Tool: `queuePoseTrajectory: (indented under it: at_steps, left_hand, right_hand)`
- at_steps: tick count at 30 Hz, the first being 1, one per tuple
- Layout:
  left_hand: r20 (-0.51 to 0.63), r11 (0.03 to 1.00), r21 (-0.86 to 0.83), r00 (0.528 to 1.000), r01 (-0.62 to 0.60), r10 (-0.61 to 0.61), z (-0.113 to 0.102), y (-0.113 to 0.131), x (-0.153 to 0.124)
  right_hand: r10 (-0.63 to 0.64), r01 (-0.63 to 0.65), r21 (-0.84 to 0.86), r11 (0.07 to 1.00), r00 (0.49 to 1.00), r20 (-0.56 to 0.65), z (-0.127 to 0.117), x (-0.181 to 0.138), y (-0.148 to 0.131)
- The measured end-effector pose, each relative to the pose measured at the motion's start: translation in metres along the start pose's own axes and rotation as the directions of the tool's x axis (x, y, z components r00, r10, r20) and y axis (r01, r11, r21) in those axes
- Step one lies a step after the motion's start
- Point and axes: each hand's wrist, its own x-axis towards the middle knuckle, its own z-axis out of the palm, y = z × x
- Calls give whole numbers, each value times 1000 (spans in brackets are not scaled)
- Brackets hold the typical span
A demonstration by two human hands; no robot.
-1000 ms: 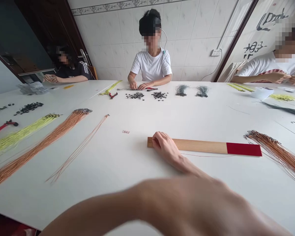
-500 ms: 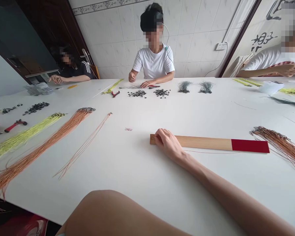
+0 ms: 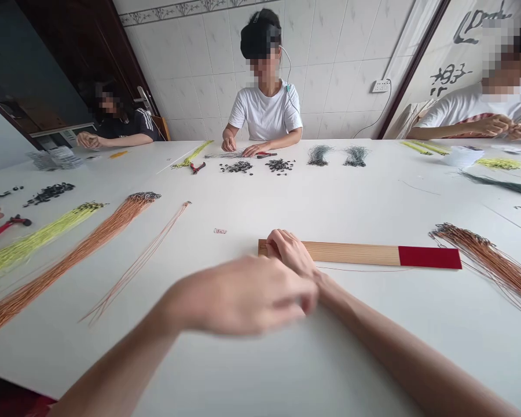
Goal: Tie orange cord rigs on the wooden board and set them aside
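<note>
Over a wooden strip, hands meet

Right hand rests on the near end of the red-tipped wooden board; left hand, blurred, just below it. Copper wire bundle lies beyond the board's red end.

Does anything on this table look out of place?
A tiny scrap lies alone on the white table, away from the wire bundles. It looks stray because the other items sit in tidy groups; it's too small to identify.
</note>
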Motion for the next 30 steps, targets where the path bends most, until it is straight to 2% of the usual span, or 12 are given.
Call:
queuePoseTrajectory:
  at_steps: [2,5,7,9,14,30]
  left_hand:
    - [43,994,-33,994,104,-102,-7,-33,13]
    - [-207,960,-58,938,273,-279,3,-87,23]
    - [-254,958,-67,923,280,-288,18,-111,25]
    - [-273,963,-89,923,255,-270,32,-123,26]
    - [-339,970,-50,909,238,-240,49,-120,29]
    - [-376,982,-112,908,153,-185,51,-117,25]
  right_hand:
    - [14,-14,-6,1000,1000,11,-1,0,-2]
    - [7,-8,-7,1000,1000,-8,2,2,0]
    - [7,-7,-2,1000,1000,-17,3,3,1]
    - [22,-22,11,1000,1000,-8,3,4,1]
    - [46,-47,38,998,999,6,-2,4,-4]
    - [-34,35,11,999,999,-22,-3,0,-6]
